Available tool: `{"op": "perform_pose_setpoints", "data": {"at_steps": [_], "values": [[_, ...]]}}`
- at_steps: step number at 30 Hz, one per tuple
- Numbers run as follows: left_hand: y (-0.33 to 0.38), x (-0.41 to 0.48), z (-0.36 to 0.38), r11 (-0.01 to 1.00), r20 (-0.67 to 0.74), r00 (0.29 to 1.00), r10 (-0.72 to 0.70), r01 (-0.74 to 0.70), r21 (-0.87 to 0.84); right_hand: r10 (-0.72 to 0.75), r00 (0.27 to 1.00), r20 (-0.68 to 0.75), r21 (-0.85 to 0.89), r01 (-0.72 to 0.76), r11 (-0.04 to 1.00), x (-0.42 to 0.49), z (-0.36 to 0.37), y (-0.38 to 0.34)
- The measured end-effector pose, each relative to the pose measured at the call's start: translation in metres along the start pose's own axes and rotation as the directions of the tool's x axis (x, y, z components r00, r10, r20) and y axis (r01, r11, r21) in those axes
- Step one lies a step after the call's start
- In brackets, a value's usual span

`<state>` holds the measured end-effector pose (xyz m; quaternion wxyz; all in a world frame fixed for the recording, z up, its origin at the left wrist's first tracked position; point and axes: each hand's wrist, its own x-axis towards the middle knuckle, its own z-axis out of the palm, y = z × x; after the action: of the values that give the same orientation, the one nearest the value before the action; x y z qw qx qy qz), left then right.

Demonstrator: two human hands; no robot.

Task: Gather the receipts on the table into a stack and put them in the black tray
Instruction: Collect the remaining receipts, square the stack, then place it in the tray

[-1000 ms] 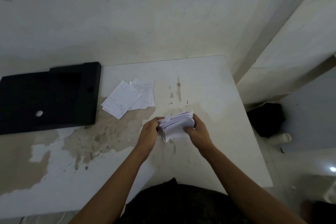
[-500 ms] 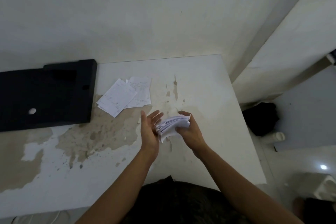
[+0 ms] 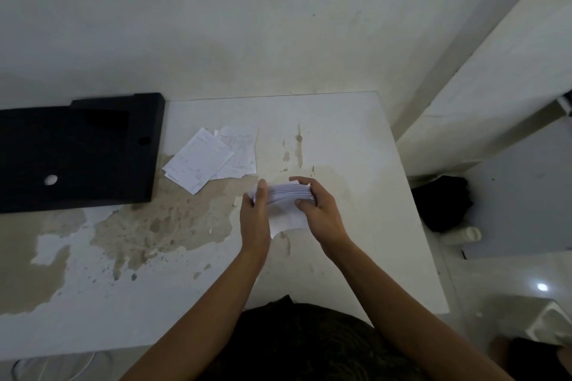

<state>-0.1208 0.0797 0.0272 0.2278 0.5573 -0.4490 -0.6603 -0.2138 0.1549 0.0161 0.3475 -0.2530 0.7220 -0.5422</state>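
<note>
A thick stack of white receipts is held on edge just above the table's middle. My right hand grips its right end, fingers over the top and thumb on the near face. My left hand presses flat and straight-fingered against the stack's left end. A few loose receipts lie overlapped on the table, to the upper left of my hands. The black tray sits at the table's far left, just left of the loose receipts.
The white table has worn brown patches and ends in a right edge close beside my right hand. Beyond that edge, a dark bag and a white bottle lie on the floor. A wall rises directly behind the table.
My left hand, open with spread fingers half a second ago, has closed in flat against the stack's left end. The stack now sits more squared between both hands.
</note>
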Motion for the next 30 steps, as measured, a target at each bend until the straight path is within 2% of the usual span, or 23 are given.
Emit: {"op": "perform_pose_setpoints", "data": {"at_steps": [3,7,10,13,15,17,20,23,25,28,30], "values": [[0.0,0.0,0.002,0.992,-0.108,0.992,0.058,-0.046,0.115,0.052,0.999,0.017,0.038,-0.052,0.998,-0.003,0.001,-0.001],[0.0,-0.001,0.002,0.997,-0.141,0.989,0.033,-0.023,0.068,0.137,0.991,-0.001,0.139,-0.135,0.981,-0.009,0.001,0.0],[-0.001,-0.003,0.002,0.995,-0.129,0.99,0.062,-0.051,0.087,0.17,0.98,-0.101,0.098,-0.16,0.982,-0.007,0.004,-0.004],[-0.003,-0.007,0.004,0.989,-0.026,0.994,0.105,-0.102,0.106,0.202,0.964,-0.172,0.086,-0.19,0.978,-0.005,0.008,-0.006],[-0.003,-0.009,0.007,0.987,-0.019,0.993,0.115,-0.112,0.113,0.213,0.956,-0.201,0.054,-0.206,0.977,-0.005,0.011,-0.005],[-0.004,-0.008,0.01,0.996,-0.053,0.996,0.07,-0.066,0.061,0.205,0.952,-0.228,0.024,-0.205,0.979,-0.005,0.013,-0.005],[-0.003,-0.004,0.013,0.999,-0.101,0.994,-0.035,0.033,-0.029,0.218,0.949,-0.23,0.081,-0.204,0.976,-0.006,0.015,-0.004],[0.0,-0.002,0.011,0.987,-0.092,0.992,-0.09,0.077,-0.139,0.232,0.961,-0.149,0.205,-0.2,0.958,-0.009,0.008,-0.004],[0.001,-0.001,0.009,0.966,-0.032,0.994,-0.106,0.095,-0.242,0.148,0.989,-0.029,0.247,-0.137,0.959,-0.009,-0.006,0.002],[-0.004,0.003,0.003,0.94,0.022,0.996,-0.088,0.09,-0.328,0.099,0.979,0.181,0.133,-0.124,0.983,-0.008,-0.03,0.01],[-0.004,0.003,0.001,0.933,0.057,0.994,-0.096,0.11,-0.342,0.125,0.956,0.265,-0.069,-0.11,0.991,-0.006,-0.037,0.015]]}}
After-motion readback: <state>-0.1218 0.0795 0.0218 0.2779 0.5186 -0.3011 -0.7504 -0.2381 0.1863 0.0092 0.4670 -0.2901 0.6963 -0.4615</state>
